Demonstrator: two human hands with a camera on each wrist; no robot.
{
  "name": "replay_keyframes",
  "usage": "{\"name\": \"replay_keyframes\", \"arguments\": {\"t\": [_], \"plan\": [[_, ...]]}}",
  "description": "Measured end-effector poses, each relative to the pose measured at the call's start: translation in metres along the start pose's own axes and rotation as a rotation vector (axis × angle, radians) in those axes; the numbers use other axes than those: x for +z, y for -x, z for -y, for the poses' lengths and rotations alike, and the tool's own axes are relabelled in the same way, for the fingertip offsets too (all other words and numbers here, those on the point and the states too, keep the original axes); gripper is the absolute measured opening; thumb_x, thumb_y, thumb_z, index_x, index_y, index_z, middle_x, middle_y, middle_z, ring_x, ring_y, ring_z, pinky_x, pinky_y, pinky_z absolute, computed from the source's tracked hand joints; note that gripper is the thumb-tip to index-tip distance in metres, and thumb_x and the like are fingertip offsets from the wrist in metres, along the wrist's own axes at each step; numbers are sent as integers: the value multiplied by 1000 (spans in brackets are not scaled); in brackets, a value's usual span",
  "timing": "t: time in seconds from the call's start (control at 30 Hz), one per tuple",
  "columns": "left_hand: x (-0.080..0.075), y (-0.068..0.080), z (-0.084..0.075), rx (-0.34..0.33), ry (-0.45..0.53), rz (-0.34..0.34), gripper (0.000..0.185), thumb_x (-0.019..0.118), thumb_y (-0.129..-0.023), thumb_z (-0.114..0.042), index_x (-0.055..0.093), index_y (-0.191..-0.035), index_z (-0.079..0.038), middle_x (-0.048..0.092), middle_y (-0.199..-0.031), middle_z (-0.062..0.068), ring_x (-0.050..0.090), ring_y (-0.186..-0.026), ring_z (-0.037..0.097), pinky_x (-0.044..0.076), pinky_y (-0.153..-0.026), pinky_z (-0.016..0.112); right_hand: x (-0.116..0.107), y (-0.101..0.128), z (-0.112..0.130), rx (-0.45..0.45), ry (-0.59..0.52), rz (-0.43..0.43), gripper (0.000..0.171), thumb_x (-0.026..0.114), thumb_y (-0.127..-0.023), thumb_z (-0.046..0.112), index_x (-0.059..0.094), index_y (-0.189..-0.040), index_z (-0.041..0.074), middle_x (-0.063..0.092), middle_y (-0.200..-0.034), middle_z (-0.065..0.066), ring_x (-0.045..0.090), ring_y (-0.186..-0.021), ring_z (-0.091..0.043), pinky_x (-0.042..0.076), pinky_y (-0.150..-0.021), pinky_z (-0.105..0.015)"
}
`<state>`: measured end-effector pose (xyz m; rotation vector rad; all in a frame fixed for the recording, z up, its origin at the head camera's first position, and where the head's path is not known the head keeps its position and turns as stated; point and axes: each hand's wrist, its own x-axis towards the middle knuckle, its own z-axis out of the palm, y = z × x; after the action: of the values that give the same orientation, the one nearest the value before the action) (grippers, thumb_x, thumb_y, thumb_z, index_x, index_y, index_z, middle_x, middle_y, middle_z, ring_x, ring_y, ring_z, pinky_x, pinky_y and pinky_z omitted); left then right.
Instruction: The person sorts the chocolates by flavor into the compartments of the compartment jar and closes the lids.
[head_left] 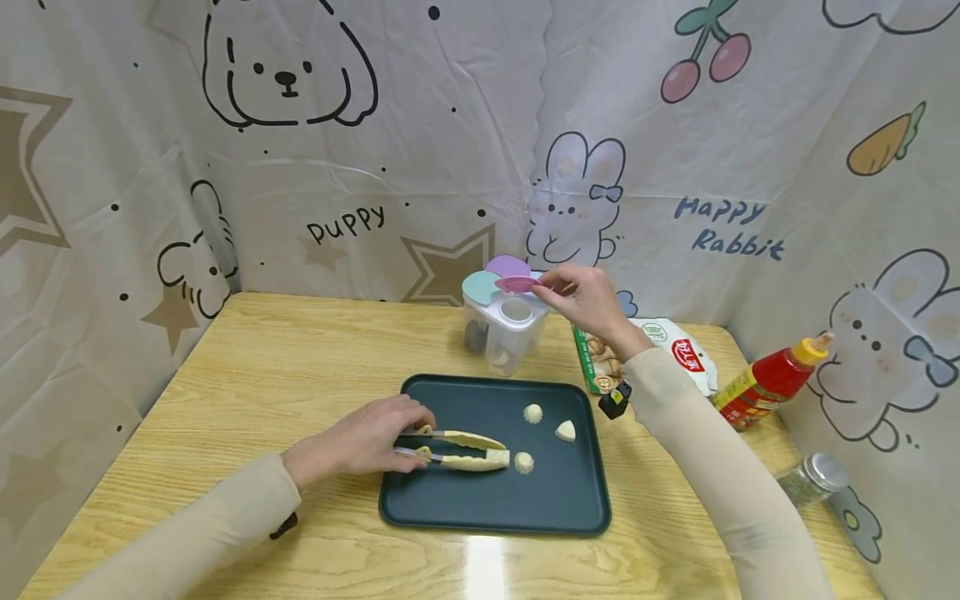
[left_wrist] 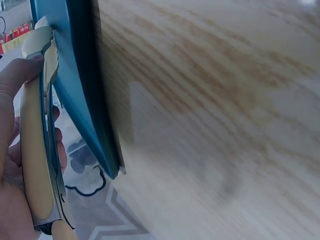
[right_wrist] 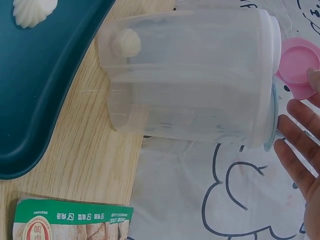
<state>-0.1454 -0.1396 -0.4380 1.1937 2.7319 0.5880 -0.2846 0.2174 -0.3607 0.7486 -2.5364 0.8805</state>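
My left hand (head_left: 375, 437) grips cream-coloured tongs (head_left: 476, 440) over the dark tray (head_left: 450, 510). A small white piece (head_left: 498, 457) lies between the tong tips. Several other white pieces rest on the tray, including a ridged one (head_left: 532, 413). With thumb and fingers, my right hand (head_left: 588, 304) pinches the pink lid (head_left: 517, 285) of a clear container (right_wrist: 195, 75). That lid is raised, exposing a round opening (head_left: 516, 310). Inside the container, a pale piece (right_wrist: 127, 42) sits near the bottom. A teal lid (head_left: 482, 288) and a purple lid (head_left: 508, 266) cover neighbouring sections.
Right of the container lie a green-edged food packet (head_left: 597, 362) and a white packet (head_left: 686, 354). A red squeeze bottle (head_left: 768, 383) with a yellow cap and a glass jar (head_left: 813, 479) stand along the right edge. Patterned cloth (head_left: 450, 192) hangs behind the table.
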Motion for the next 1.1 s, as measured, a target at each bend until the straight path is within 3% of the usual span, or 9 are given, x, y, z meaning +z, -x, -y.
{"name": "replay_keyframes", "arguments": {"t": [0.43, 0.6, 0.87, 1.1], "plan": [[-38, -15, 5, 60, -66, -133, 39, 86, -88, -32, 71, -118, -13, 73, -104, 2, 61, -89, 15, 51, -76, 31, 0, 0, 1, 20, 4, 4, 18, 78, -97, 22, 79, -102, 5, 79, -97, -14, 74, -86, -27, 64, -79, -44], [-57, -26, 4, 80, -75, -214, 42, 89, -84, -28, 71, -117, -10, 73, -103, 4, 64, -90, 19, 54, -78, 36, 0, 0, 0, 18, 8, 0, 18, 78, -97, 22, 79, -102, 5, 79, -97, -14, 74, -85, -27, 64, -79, -44], [-78, -47, 7, 120, -81, -313, 38, 88, -85, -25, 71, -115, -9, 73, -102, 7, 61, -85, 17, 49, -73, 33, 0, -1, 1, 11, 20, -4, 17, 78, -96, 21, 79, -100, 5, 79, -96, -14, 74, -84, -28, 64, -78, -44], [-96, -63, 9, 99, -75, -372, 40, 89, -86, -25, 71, -116, -6, 71, -103, 10, 61, -87, 22, 48, -72, 35, 0, -1, 1, 7, 15, -5, 16, 78, -97, 20, 79, -100, 5, 79, -96, -14, 74, -84, -27, 64, -78, -44]]}}
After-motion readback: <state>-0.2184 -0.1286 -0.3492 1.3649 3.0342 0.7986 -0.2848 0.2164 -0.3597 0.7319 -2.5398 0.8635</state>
